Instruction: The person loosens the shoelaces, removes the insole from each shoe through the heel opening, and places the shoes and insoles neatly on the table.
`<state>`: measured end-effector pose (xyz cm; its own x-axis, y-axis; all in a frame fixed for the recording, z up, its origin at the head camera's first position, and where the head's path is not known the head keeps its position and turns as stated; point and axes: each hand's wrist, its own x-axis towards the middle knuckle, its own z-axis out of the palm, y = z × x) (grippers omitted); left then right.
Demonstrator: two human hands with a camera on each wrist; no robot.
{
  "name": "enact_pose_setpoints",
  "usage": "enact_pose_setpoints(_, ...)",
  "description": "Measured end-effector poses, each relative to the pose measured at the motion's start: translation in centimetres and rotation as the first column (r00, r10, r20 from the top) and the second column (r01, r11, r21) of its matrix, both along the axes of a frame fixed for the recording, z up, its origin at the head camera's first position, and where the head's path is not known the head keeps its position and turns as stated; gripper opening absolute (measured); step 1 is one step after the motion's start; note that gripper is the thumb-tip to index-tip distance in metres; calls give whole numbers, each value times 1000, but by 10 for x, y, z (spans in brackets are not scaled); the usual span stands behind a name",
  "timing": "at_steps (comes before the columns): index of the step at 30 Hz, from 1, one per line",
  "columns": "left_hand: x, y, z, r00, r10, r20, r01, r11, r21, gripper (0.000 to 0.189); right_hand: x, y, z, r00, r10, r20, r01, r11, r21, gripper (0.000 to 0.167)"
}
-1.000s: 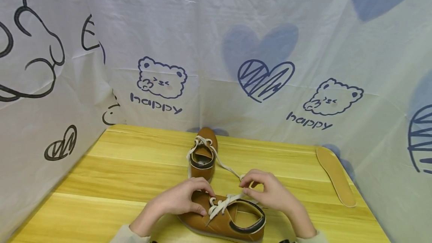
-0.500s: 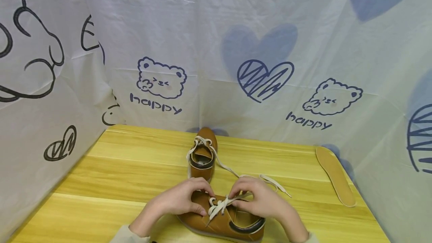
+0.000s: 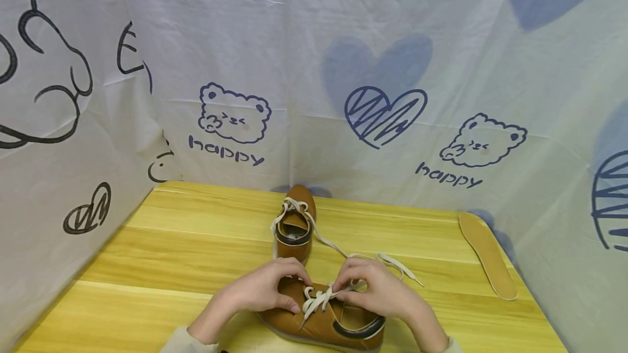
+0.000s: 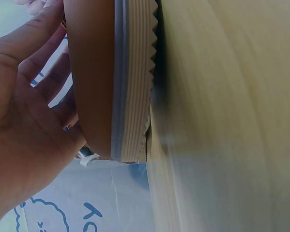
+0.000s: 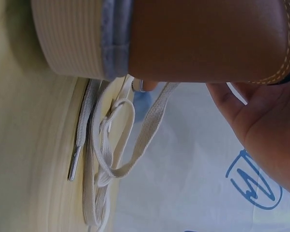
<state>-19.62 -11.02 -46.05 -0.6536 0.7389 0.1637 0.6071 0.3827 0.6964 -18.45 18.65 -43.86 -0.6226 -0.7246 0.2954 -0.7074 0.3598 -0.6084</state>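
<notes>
A brown shoe (image 3: 321, 328) lies sideways near the table's front edge, toe to the left. My left hand (image 3: 267, 290) grips its toe end, thumb on the near side and fingers over the far side; in the left wrist view the hand (image 4: 33, 106) curves around the shoe's upper (image 4: 91, 87). White shoelace (image 3: 316, 304) crosses the shoe's eyelets. Over the shoe's opening, my right hand (image 3: 378, 290) pinches the lace between thumb and fingers. The right wrist view shows the shoe's heel (image 5: 198, 38) and a loose lace (image 5: 147, 128); the right fingertips are hidden there.
Behind stands a second brown shoe (image 3: 293, 252), toe pointing away, with its lace trailing right. A tan insole (image 3: 488, 260) lies at the table's right edge. Printed cloth (image 3: 294, 59) hangs behind and beside the yellow wooden table (image 3: 196, 222).
My right hand has moved left and inward along the lace to the crossing over the shoe, uncovering a loose lace end on the table. My left hand has stayed on the toe.
</notes>
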Motion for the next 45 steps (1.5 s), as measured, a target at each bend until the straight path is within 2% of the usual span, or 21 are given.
enact_pose_setpoints(9,-1,1,-1,1000,4,-10,-4,1000,-5,38,-3,8,2,998,32,-58,-34,998,-48,5)
enact_pose_setpoints(18,-1,1,-1,1000,3,-4,-3,1000,-7,38,-6,23,5,997,-58,-58,56,997,-45,11)
enact_pose_setpoints(25,0,1,0,1000,11,10,-11,1000,-10,38,-8,34,7,995,-101,-3,101,992,-80,14)
enact_pose_setpoints(30,1,1,0,1000,13,9,-13,1000,-12,38,-11,42,9,989,-142,-29,138,984,-113,17)
enact_pose_setpoints(39,1,1,0,1000,16,-1,-16,1000,-15,38,-15,65,13,959,-278,-62,269,956,-118,14)
enact_pose_setpoints(45,1,1,0,1000,10,2,-10,1000,-8,38,-16,81,14,922,-385,-34,382,922,-67,12)
